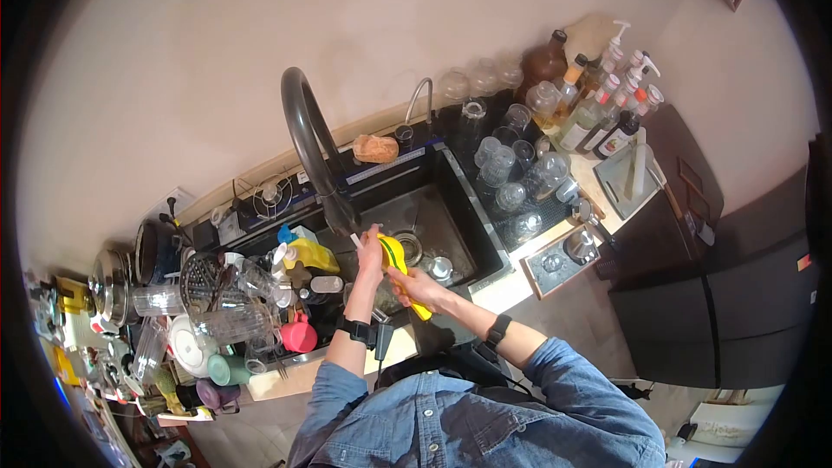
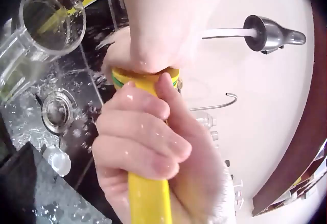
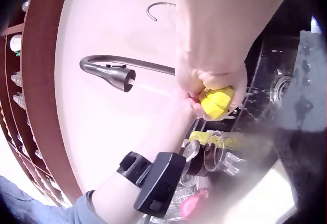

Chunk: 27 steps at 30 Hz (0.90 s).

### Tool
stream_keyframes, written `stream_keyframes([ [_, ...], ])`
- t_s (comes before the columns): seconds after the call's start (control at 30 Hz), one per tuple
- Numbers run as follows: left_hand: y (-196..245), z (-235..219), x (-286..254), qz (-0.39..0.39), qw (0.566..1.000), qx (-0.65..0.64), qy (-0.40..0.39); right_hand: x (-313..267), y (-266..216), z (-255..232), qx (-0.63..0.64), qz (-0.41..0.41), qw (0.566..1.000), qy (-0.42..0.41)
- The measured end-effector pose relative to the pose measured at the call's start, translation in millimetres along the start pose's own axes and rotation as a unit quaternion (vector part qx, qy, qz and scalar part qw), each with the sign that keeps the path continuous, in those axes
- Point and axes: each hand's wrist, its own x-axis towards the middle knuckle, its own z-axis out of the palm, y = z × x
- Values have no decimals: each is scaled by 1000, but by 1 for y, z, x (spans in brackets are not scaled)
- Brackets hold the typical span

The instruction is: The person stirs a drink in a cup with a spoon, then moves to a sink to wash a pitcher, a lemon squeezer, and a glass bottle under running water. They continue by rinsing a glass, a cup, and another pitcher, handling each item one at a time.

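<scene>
A yellow citrus squeezer [image 1: 393, 251] with a green line round its head is held over the black sink [image 1: 452, 224]. My right hand [image 1: 416, 286] grips its long handle, fingers wrapped round it in the left wrist view. Around the squeezer's head bends my left hand [image 1: 371, 251], its fingertips largely hidden. A stream of water runs from the dark faucet [image 2: 266, 33] onto my left hand. In the right wrist view the yellow handle end [image 3: 216, 103] pokes out of my right fist. Below the hands, a small clear cup [image 1: 440, 269] stands in the wet sink near the drain [image 2: 57, 111].
Left of the sink are a yellow bottle [image 1: 314, 256], a pink cup [image 1: 299, 335] and piled dishes. Upturned glasses [image 1: 497, 166] stand on the right drainboard, with bottles [image 1: 582, 126] behind. A brown sponge [image 1: 375, 148] lies on the back rim, beside the tall faucet.
</scene>
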Motion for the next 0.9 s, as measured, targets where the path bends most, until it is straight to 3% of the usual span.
stream_keyframes([
  [0.03, -6, -3, 5, 28, 997, 73, -3, -3, -1, 0, -37, -10, 999, 21],
  [0.1, -6, -12, 1, 130, 969, 212, -10, -21, -14, -6, -272, -48, 953, 127],
  [0.17, 17, -26, -33, 268, 901, 341, -19, -31, -4, -23, -420, -205, 846, 256],
  [0.2, 34, -31, -56, 213, 891, 400, -20, -44, -11, -32, -419, -210, 844, 262],
  [0.3, 37, -52, -90, 185, 768, 608, -83, -88, -32, -49, -388, -239, 837, 302],
  [0.4, 18, -64, -99, 239, 694, 671, -104, -117, -29, -70, -345, -249, 827, 368],
  [0.53, 17, -68, -110, 222, 671, 693, -140, -140, -25, -88, -217, -273, 812, 467],
  [0.7, 10, -69, -118, 217, 726, 649, -67, -136, -30, -131, -38, -268, 795, 542],
  [0.83, 9, -68, -109, 197, 766, 610, -54, -108, -8, -206, -41, -209, 789, 576],
  [0.9, 8, -63, -109, 224, 757, 611, -54, -95, -4, -228, -75, -151, 781, 601],
])
